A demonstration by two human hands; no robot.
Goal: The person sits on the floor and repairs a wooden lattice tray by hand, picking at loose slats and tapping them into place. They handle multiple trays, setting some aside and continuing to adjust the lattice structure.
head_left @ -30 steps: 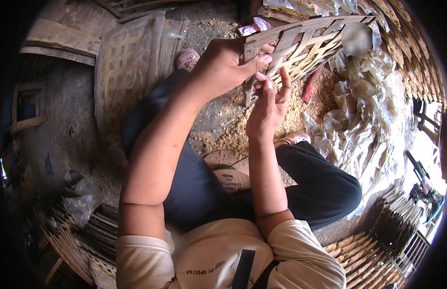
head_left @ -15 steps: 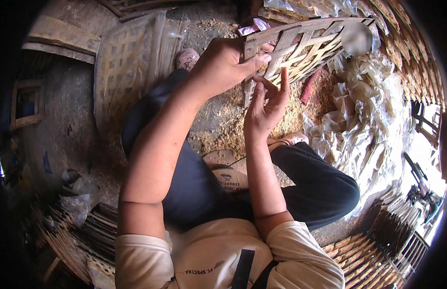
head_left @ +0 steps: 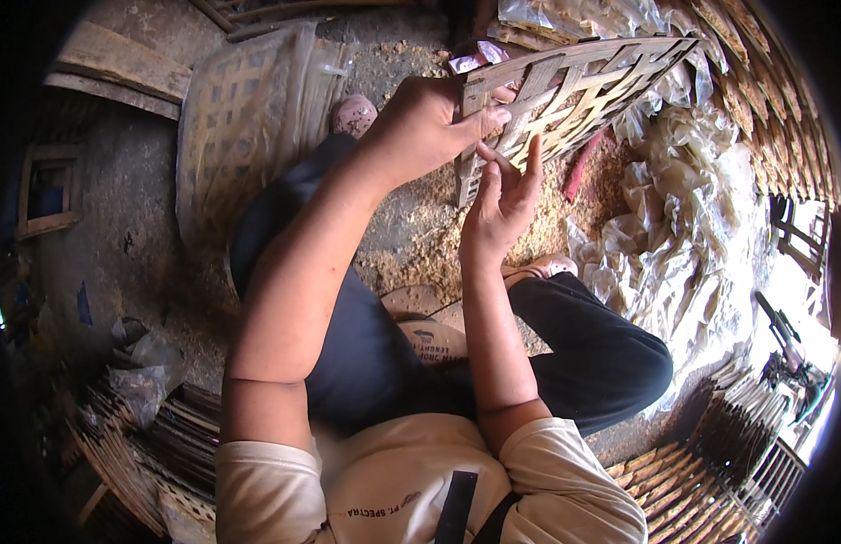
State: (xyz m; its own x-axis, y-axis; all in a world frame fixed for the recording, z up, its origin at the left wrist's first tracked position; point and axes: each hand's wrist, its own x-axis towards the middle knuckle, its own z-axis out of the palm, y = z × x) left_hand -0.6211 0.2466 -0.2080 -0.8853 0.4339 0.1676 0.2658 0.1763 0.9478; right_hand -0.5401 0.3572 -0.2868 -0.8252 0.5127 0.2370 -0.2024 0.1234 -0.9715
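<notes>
A woven bamboo tray [head_left: 529, 91] with an open lattice stands tilted on edge in front of me. My left hand [head_left: 429, 127] is closed on its near left end, the thumb lying on the side that faces me and the other fingers mostly hidden behind. Just below that grip, my right hand [head_left: 500, 218] is turned palm up with its fingers apart, the forefinger pointing up. Its fingertips are close to the tray's lower edge; whether they touch it I cannot tell. Nothing shows in the right palm.
Crumbly tan bits cover the ground [head_left: 411, 245] between my legs. Crumpled clear plastic sheets [head_left: 683, 245] heap up at the right, beside stacked bamboo racks [head_left: 774, 118]. A plastic-covered lattice panel [head_left: 239, 127] leans at the left. A red strip [head_left: 579, 172] lies beyond the tray.
The tray has turned slightly, and its far right end sits a little lower and nearer. Both hands keep almost the same place and pose.
</notes>
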